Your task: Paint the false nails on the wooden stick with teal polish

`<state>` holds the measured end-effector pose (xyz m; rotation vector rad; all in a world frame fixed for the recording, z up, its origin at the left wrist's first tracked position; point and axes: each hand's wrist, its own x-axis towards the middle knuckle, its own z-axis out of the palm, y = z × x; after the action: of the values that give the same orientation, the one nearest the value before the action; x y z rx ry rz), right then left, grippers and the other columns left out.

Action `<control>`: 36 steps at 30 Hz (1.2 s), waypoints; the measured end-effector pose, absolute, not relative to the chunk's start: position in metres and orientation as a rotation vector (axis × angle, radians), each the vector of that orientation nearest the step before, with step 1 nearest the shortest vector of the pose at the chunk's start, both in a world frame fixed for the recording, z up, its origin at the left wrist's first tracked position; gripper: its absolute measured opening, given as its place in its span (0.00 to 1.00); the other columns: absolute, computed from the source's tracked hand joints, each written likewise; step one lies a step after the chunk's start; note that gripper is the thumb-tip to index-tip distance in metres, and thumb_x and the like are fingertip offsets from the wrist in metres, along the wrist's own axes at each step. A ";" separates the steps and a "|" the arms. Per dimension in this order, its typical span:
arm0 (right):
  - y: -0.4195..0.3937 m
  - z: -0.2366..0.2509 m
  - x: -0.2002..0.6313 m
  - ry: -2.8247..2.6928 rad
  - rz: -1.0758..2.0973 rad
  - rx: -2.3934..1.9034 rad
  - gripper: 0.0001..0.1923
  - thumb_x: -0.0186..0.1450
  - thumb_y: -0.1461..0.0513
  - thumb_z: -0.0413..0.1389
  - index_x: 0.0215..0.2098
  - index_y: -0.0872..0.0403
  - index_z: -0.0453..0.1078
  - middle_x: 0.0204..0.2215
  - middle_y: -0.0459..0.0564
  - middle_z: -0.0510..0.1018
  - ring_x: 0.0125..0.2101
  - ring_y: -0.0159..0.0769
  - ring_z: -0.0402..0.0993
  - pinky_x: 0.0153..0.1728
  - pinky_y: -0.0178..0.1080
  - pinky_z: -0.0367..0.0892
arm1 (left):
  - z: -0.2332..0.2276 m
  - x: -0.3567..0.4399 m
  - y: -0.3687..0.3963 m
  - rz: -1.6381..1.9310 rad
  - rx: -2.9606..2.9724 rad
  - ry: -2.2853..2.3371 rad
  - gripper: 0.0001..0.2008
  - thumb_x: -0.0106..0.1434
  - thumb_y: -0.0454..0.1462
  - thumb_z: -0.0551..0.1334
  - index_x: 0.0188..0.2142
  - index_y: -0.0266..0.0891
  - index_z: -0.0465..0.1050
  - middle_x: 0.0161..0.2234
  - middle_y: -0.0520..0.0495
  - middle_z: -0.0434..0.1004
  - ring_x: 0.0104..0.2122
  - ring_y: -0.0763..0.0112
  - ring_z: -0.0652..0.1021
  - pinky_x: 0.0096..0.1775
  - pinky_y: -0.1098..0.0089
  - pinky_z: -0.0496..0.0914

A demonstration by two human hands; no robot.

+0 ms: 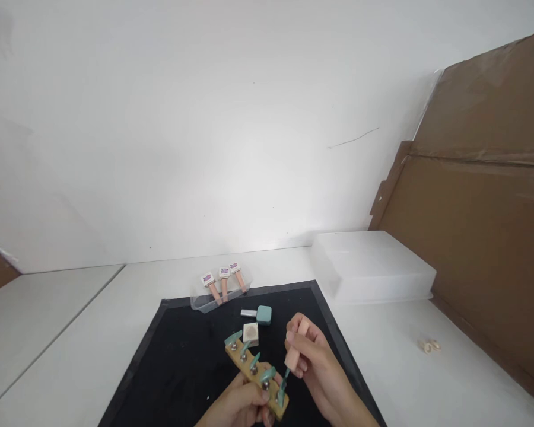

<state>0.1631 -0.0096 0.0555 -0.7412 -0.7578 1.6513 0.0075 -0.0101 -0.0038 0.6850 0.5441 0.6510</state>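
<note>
My left hand (244, 398) is closed around a wooden nail-tip stand (251, 367), which is tilted over the black mat. Along the stand, several green nail tips (254, 360) sit on small metal posts. In my right hand (314, 362) is a nail polish brush with a pink handle (297, 345), pinched between thumb and fingers. Its green bristle end touches or nearly touches the nail tip (281, 394) at the stand's near end. Just beyond the stand are a small white square block (251, 334) and a green polish bottle with a silvery neck (264, 315).
A clear tray (204, 305) at the mat's back edge holds three pink-handled pieces with white labelled tops (224, 273). A translucent plastic box (378, 267) stands back right, before a cardboard panel (485, 219). Small beige rings (428, 346) lie on the white table at right.
</note>
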 end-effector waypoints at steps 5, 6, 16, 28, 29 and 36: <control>-0.007 0.051 0.163 -0.639 1.653 -0.698 0.12 0.57 0.62 0.59 0.23 0.53 0.59 0.13 0.35 0.51 0.15 0.24 0.40 0.15 0.30 0.42 | -0.003 0.007 -0.010 0.646 0.698 0.568 0.10 0.46 0.34 0.63 0.31 0.35 0.72 0.15 0.55 0.68 0.16 0.79 0.67 0.24 0.74 0.62; -0.007 0.051 0.164 -0.637 1.655 -0.678 0.12 0.57 0.62 0.59 0.23 0.53 0.59 0.13 0.35 0.51 0.15 0.24 0.40 0.15 0.30 0.42 | -0.004 0.007 -0.010 0.645 0.702 0.572 0.10 0.46 0.34 0.63 0.31 0.35 0.72 0.14 0.55 0.68 0.16 0.79 0.67 0.23 0.74 0.62; -0.013 0.064 0.162 -0.876 1.639 -0.803 0.12 0.55 0.63 0.59 0.22 0.54 0.58 0.12 0.36 0.55 0.13 0.23 0.50 0.15 0.29 0.45 | -0.002 0.008 -0.009 0.660 0.725 0.623 0.10 0.46 0.34 0.63 0.31 0.35 0.72 0.16 0.56 0.69 0.15 0.80 0.67 0.24 0.74 0.62; -0.006 0.053 0.164 -0.688 1.523 -0.860 0.14 0.57 0.60 0.58 0.21 0.53 0.57 0.11 0.36 0.54 0.15 0.25 0.42 0.16 0.30 0.44 | -0.007 0.007 -0.008 0.650 0.723 0.604 0.10 0.45 0.34 0.63 0.30 0.34 0.72 0.13 0.55 0.67 0.15 0.78 0.68 0.22 0.75 0.61; -0.006 0.053 0.164 -0.687 1.535 -0.847 0.13 0.57 0.60 0.58 0.22 0.53 0.57 0.12 0.36 0.54 0.15 0.25 0.42 0.16 0.30 0.44 | -0.007 0.007 -0.008 0.647 0.723 0.605 0.10 0.45 0.34 0.63 0.31 0.34 0.72 0.13 0.56 0.67 0.15 0.78 0.68 0.22 0.75 0.61; -0.012 0.063 0.164 -0.838 1.604 -0.815 0.14 0.55 0.59 0.60 0.22 0.53 0.58 0.14 0.36 0.55 0.14 0.23 0.47 0.15 0.30 0.45 | -0.003 0.007 -0.009 0.670 0.716 0.614 0.10 0.46 0.34 0.63 0.31 0.35 0.72 0.15 0.55 0.68 0.15 0.79 0.66 0.23 0.74 0.61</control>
<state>0.1643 -0.0124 0.0632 -0.8146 -0.8376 1.6038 0.0073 -0.0089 -0.0028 0.7156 0.6142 0.6700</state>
